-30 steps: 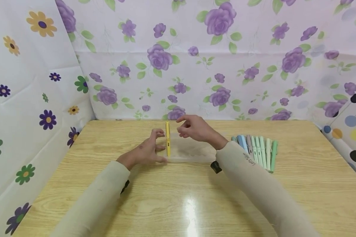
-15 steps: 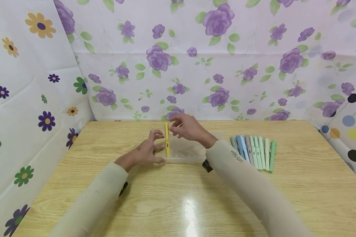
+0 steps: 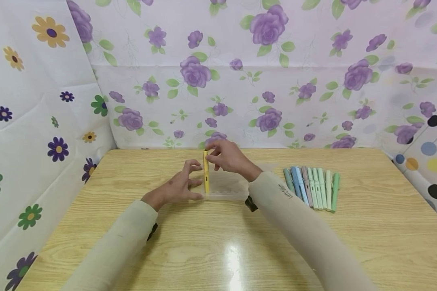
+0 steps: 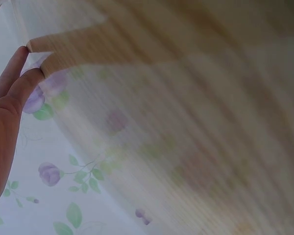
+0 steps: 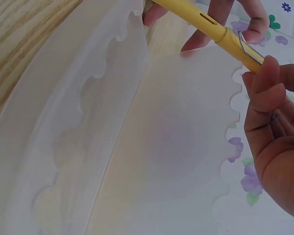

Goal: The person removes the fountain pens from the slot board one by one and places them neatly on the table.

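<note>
A yellow pen (image 3: 206, 178) with a metal clip stands upright at the left end of a translucent pen rack (image 3: 233, 186) with scalloped notches. My right hand (image 3: 230, 157) pinches the pen's upper end between thumb and fingers, near the clip, as the right wrist view shows. My left hand (image 3: 180, 185) spans the left end of the rack, thumb low at its front edge and fingers at the rear panel. In the left wrist view, fingertips (image 4: 25, 51) touch the panel's edge. Notches along the rack to the right of the pen hold nothing.
Several pens (image 3: 313, 188) in greens, blues and grey-brown lie side by side on the wooden table (image 3: 189, 246), to the right of the rack. A flowered cloth (image 3: 160, 72) hangs behind the table's far edge, with another at the left.
My right hand has moved left to the top of the yellow pen and now pinches it. My left hand has stayed at the rack's left end.
</note>
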A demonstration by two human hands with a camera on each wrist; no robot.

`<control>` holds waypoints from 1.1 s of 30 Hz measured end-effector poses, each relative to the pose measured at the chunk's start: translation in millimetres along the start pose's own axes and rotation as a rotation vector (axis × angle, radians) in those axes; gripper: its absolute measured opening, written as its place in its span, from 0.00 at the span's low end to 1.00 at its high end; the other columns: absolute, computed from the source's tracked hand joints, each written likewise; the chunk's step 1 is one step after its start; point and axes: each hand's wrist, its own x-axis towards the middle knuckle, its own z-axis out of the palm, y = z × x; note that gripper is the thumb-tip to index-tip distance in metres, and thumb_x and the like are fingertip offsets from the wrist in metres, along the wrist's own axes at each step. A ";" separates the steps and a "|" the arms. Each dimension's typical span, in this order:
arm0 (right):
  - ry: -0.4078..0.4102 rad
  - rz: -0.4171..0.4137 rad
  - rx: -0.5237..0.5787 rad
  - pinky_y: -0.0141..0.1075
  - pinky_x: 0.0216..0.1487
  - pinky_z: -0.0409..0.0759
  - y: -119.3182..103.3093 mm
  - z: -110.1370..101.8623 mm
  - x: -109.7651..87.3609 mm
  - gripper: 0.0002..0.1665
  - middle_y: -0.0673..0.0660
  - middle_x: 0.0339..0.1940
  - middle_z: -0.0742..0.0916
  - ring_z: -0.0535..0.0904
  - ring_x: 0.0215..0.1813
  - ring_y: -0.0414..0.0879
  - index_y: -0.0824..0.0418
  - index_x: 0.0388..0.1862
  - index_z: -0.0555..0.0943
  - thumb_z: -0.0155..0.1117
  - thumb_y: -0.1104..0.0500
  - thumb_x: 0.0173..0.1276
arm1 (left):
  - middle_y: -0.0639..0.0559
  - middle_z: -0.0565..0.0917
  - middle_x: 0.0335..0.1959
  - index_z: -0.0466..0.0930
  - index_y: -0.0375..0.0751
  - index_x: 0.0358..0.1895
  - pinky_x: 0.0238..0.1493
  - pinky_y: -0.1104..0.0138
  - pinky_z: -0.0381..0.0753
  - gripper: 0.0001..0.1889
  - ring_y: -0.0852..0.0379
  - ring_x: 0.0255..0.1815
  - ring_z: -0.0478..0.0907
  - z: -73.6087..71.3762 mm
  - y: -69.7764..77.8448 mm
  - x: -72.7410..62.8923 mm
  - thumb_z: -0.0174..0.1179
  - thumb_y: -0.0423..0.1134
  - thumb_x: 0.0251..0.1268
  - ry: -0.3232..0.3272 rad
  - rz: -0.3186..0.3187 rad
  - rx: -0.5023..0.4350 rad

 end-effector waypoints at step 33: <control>0.126 0.066 0.103 0.41 0.29 0.76 24.4 -67.4 -61.1 0.14 0.57 0.33 0.86 0.77 0.28 0.60 0.60 0.54 0.78 0.59 0.56 0.73 | 0.36 0.51 0.77 0.42 0.43 0.69 0.60 0.44 0.74 0.48 0.37 0.68 0.70 0.2 2.9 -1.4 0.73 0.31 0.58 0.004 -0.035 0.064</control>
